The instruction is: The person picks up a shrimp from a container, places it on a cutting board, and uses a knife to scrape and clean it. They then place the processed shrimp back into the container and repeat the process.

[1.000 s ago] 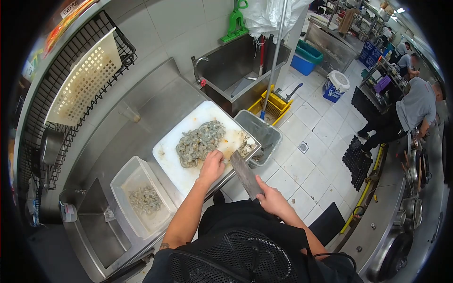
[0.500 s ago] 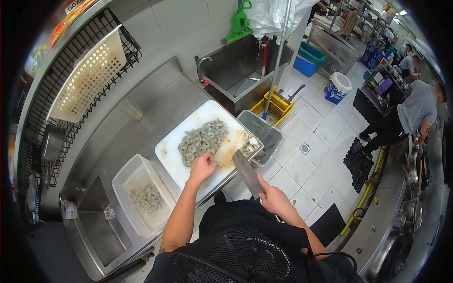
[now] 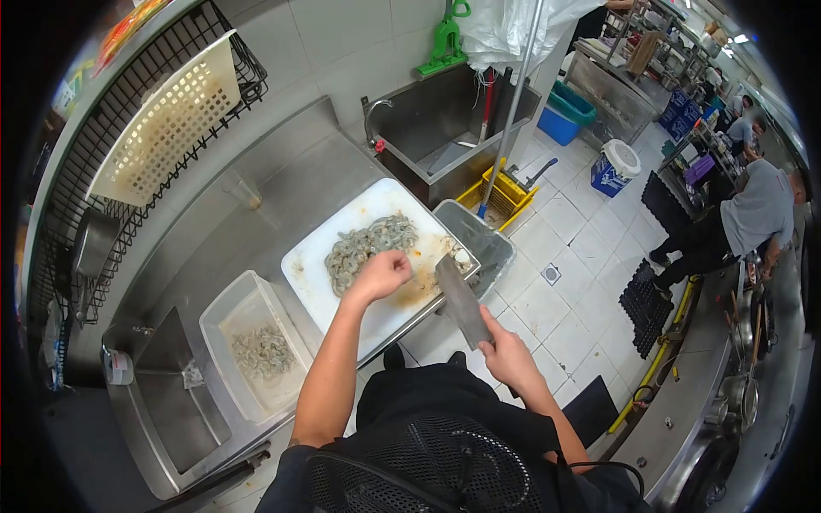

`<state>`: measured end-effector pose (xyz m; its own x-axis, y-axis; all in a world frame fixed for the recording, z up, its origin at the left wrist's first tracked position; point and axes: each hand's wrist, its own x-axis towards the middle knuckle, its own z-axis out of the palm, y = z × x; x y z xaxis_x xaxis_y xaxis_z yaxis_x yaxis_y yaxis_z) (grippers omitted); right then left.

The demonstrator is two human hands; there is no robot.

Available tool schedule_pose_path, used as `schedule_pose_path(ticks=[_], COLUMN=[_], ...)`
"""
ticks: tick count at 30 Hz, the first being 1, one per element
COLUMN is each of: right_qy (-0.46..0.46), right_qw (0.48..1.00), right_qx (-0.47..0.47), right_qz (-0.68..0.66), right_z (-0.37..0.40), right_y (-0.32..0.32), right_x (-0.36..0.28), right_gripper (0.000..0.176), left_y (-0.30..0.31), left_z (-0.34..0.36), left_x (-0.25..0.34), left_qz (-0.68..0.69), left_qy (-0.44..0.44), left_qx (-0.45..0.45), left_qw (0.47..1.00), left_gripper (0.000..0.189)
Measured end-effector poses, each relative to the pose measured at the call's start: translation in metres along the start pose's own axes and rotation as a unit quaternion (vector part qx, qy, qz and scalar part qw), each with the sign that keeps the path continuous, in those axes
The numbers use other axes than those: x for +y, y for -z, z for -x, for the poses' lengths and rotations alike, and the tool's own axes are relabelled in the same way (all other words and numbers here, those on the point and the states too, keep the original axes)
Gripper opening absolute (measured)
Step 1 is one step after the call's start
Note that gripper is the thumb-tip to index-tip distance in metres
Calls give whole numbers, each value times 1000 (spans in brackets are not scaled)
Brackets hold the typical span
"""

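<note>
A pile of grey peeled shrimp (image 3: 363, 243) lies on a white cutting board (image 3: 312, 286). Over the board's near side, at the pile's lower edge, is my left hand (image 3: 383, 275), its fingers curled closed; whether anything small is between them is hidden. My right hand (image 3: 510, 352) grips a wide-bladed cleaver (image 3: 462, 301), its blade pointing up and left past the board's right edge. Shell scraps (image 3: 457, 252) lie at the board's right corner. Left of the board, a white plastic tub (image 3: 256, 389) holds more shrimp (image 3: 262, 352).
A grey bin (image 3: 492, 248) stands beside the board's right corner, near a yellow mop bucket (image 3: 506, 195). Behind is a deep sink (image 3: 445, 128); a smaller sink (image 3: 184, 406) is at left. A co-worker (image 3: 757, 209) stands at the right counter.
My left hand has lifted slightly and moved right, away from the board's near side. My right hand and the cleaver have shifted a little right.
</note>
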<state>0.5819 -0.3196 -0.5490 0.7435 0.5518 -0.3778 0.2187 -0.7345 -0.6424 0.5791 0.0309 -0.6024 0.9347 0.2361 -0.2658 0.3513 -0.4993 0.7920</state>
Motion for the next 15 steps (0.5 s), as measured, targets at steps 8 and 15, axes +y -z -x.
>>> schedule_pose_path(ticks=[8,15], right_qy=[17,77], right_qw=[1000,996], right_qx=[21,3], right_qz=[-15,38], right_z=[10,6], right_y=[5,-11], right_x=[7,-1], right_gripper=[82,81], left_y=[-57,-60], left_z=[-3,12], left_x=[-64,-55], left_qz=[-33,-27], left_qy=[2,27], left_qx=[55,96], left_qw=[998,995], left_gripper=[15,15])
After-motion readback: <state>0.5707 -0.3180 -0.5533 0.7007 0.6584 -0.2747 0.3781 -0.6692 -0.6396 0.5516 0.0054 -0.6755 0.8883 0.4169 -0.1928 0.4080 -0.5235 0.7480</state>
